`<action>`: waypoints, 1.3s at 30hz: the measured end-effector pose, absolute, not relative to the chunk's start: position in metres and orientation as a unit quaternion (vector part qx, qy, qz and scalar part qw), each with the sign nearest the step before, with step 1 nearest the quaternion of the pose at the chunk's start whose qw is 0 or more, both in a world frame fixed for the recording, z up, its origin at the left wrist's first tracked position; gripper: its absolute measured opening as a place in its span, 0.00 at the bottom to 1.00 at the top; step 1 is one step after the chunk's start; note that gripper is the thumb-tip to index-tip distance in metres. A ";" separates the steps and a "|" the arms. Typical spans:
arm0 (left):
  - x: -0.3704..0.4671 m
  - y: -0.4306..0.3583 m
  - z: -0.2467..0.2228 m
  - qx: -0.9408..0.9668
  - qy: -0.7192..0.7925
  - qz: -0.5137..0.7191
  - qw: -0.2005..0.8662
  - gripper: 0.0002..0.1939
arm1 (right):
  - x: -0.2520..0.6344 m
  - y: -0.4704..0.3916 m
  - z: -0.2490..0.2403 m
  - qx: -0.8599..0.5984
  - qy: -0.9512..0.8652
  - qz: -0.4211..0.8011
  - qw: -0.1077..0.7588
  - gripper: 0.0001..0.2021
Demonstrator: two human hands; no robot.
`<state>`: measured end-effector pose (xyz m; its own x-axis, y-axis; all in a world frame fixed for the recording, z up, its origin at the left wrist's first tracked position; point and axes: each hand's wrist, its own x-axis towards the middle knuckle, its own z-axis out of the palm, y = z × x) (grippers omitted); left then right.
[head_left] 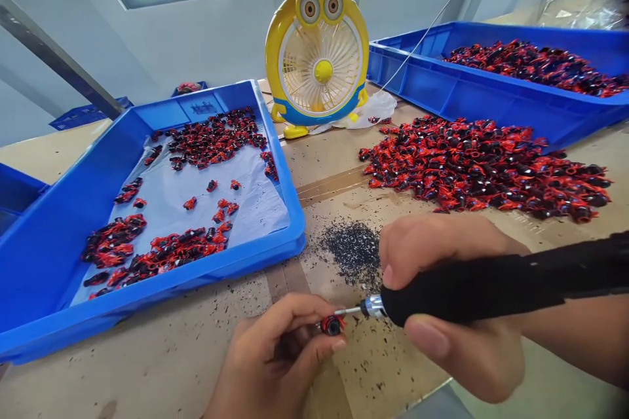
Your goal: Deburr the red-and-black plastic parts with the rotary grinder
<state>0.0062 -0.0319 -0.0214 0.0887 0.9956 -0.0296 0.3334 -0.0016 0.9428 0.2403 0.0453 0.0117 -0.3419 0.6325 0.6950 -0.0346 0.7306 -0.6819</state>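
Between the thumb and fingers of my left hand (287, 347) is a small red and black part (333, 325), its dark round opening facing me. My right hand (457, 301) is wrapped round a black pen-like power tool (466, 288) with a silver collar. The tool's thin metal tip (350, 310) points left and meets the upper edge of the part. Just beyond my hands lies a heap of black shavings (356, 249) on the tan work surface (162, 366).
A blue tray (196, 275) at the left holds many red and black parts on a white sheet. A large pile of such parts (481, 167) lies at the right, before another blue tray (472, 88). A yellow fan (323, 71) stands at the back.
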 end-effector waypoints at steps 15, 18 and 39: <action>0.015 -0.034 -0.017 0.542 0.562 0.396 0.483 0.06 | 0.244 0.048 0.008 -0.184 -0.763 0.316 0.534 0.07; 0.015 -0.035 -0.017 0.541 0.561 0.405 0.478 0.06 | 0.243 0.046 0.008 -0.182 -0.770 0.318 0.522 0.07; 0.001 -0.031 -0.021 0.668 0.524 0.367 0.380 0.06 | 0.237 0.035 0.006 -0.211 -0.761 0.336 0.514 0.06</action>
<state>0.0008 -0.0313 -0.0214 0.1813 0.9790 0.0933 0.4209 -0.1629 0.8923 0.2371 0.0352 0.0060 -0.3836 0.6657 0.6401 -0.0240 0.6856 -0.7275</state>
